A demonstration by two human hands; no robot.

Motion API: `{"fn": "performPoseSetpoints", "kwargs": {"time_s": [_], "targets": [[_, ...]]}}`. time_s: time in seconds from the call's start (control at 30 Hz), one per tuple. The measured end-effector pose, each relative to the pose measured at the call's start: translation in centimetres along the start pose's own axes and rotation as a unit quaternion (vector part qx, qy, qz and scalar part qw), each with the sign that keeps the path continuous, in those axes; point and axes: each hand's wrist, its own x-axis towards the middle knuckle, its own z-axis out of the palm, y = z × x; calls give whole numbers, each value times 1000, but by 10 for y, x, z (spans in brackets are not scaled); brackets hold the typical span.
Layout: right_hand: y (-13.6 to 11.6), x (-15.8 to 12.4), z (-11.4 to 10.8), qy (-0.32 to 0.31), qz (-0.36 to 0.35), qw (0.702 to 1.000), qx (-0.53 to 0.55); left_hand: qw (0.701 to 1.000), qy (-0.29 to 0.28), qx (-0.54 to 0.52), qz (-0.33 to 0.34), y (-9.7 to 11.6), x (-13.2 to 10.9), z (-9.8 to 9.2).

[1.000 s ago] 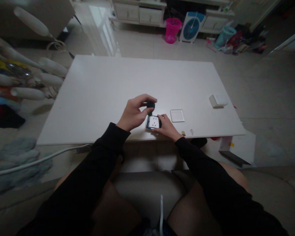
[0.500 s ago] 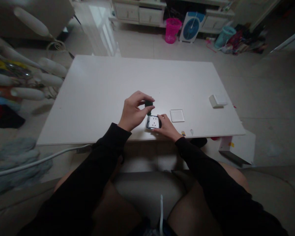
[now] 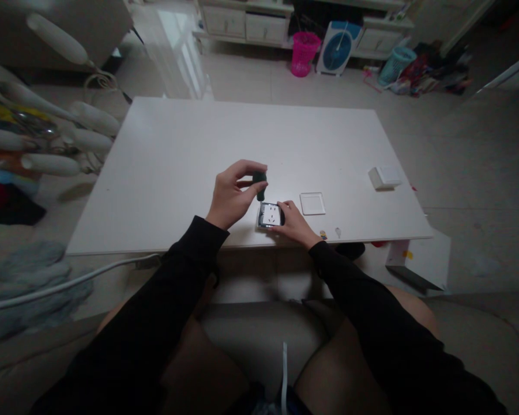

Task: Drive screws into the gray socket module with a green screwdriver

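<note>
My left hand (image 3: 236,193) is closed on the dark green handle of a screwdriver (image 3: 260,185), held upright with its tip at the left edge of a wall socket (image 3: 271,214). The socket has a white face with slots and a dark rim, and lies near the front edge of the white table (image 3: 177,167). From the right, my right hand (image 3: 294,223) grips the socket between thumb and fingers. A white square frame (image 3: 312,204) lies flat just beyond my right hand.
A white box (image 3: 384,178) stands at the table's right side. Two small items, a colourful one (image 3: 323,235) and a pale one (image 3: 338,231), lie by the front edge. A white cable (image 3: 78,280) runs at the left below the table.
My left hand has shifted slightly left with the screwdriver, and more of the green handle shows. My right hand and the socket have hardly moved.
</note>
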Motion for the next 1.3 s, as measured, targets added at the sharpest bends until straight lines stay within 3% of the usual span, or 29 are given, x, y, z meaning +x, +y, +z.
{"fn": "performPoseSetpoints", "kwargs": {"time_s": [0.27,0.47,0.67,0.8,0.9,1.07,1.3], "targets": [[0,1,-3,-25,-2,1000,-8,993,81,81,17,-12,7,-11],[8,2,-6,-54,-11,998,-11,988,94,115,-49,-14,9,-11],[11,3,-9,-45,-15,999,10,982,21,177,-68,-11,8,-16],[14,9,-26,25,2,999,-27,964,-60,237,-102,-29,6,-19],[21,10,-42,65,56,989,-119,938,-121,297,-130,-48,3,-18],[29,4,-53,16,149,956,-253,877,-203,393,-185,-75,-10,-10],[24,2,-54,-38,197,944,-263,843,-238,435,-210,-95,-27,-3]]}}
